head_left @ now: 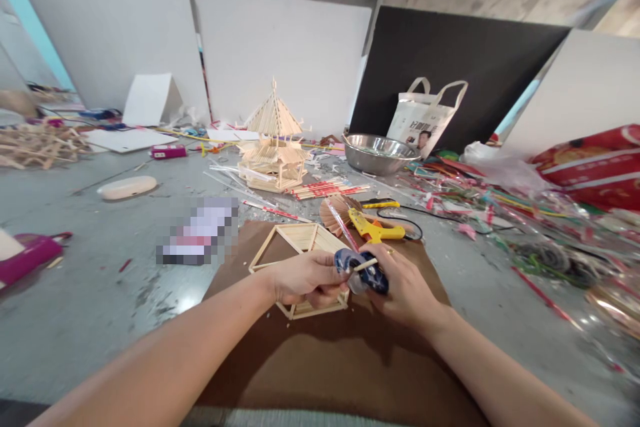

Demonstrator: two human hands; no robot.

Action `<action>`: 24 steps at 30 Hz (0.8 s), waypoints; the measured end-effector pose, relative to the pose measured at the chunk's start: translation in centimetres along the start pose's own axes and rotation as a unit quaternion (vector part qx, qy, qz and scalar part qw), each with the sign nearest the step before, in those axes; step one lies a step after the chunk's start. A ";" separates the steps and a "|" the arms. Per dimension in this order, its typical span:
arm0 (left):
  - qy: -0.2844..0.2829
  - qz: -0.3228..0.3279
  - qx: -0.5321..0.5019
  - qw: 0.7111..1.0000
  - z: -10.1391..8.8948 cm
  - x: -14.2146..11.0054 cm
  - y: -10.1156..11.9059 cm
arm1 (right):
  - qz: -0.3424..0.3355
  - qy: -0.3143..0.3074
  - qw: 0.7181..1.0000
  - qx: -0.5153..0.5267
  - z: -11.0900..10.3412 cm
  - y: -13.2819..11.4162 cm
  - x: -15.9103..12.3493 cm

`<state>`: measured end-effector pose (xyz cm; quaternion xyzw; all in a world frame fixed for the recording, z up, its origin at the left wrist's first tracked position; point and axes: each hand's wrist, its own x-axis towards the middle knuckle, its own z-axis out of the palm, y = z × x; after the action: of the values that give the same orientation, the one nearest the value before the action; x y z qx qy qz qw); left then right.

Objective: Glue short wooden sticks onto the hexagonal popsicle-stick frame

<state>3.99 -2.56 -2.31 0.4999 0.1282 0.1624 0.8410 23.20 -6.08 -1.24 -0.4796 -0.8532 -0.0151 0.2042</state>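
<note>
Stick of thin pale wood (367, 264) lies right of left hand (310, 277), pinched there, long axis rising rightward. Right hand (407, 283) grips dark-blue plastic-handled tool (379, 279) beside it.

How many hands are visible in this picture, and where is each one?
2: the left hand, over the stick frame, and the right hand, holding a dark blue tool. Both hide some of their own fingers.
</note>
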 end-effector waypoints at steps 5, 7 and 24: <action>0.006 -0.008 -0.013 1.000 -0.2 0.0 -0.2 | 0.007 -0.002 1.000 0.000 -0.1 -0.2 0.0; 0.009 -0.008 -0.009 1.000 -0.2 0.1 -0.3 | 0.008 -0.001 1.000 -0.004 -0.1 -0.2 0.0; 0.250 0.181 0.331 0.892 1.4 0.8 -0.3 | 0.137 -0.034 0.988 -0.059 -0.8 -0.4 0.2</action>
<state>5.31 -3.47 -1.94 0.7067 0.2879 0.3797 0.5229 23.06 -6.25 -0.34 -0.6038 -0.7832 -0.0210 0.1467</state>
